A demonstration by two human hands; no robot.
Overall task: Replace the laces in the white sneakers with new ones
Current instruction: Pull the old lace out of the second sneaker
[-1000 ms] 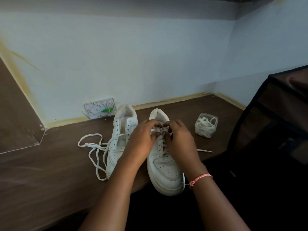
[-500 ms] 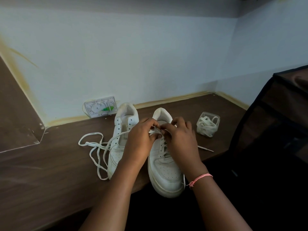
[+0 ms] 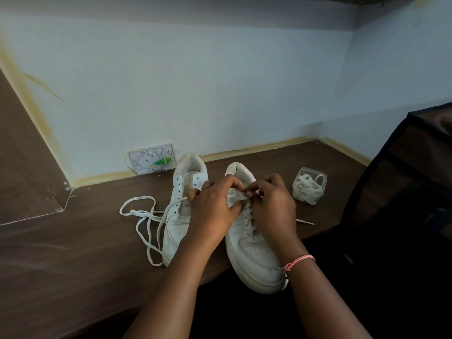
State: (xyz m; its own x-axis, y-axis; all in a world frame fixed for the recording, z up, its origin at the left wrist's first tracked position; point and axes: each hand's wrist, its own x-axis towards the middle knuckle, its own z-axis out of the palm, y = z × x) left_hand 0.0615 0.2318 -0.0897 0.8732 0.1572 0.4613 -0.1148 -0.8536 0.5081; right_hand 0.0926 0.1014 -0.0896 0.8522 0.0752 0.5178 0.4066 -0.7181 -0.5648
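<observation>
Two white sneakers stand side by side on the brown desk (image 3: 73, 253), toes toward me. The right sneaker (image 3: 254, 255) juts over the desk's front edge. My left hand (image 3: 212, 211) and my right hand (image 3: 271, 206) meet over its upper eyelets, and both pinch its white lace (image 3: 236, 195) there. The lace end tip (image 3: 304, 221) lies on the desk to the right. The left sneaker (image 3: 182, 189) has bare eyelets. A loose white lace (image 3: 144, 216) sprawls on the desk to its left and runs toward its tongue.
A clear plastic tub (image 3: 310, 185) holding white laces stands right of the sneakers. A white wall socket plate (image 3: 152, 161) with a green part sits at the wall behind. A dark mesh-sided object (image 3: 403, 192) fills the right side.
Both hands stayed on the right sneaker's lace with small finger shifts near the top eyelets. The view moved slightly; the sneakers and loose lace have not moved.
</observation>
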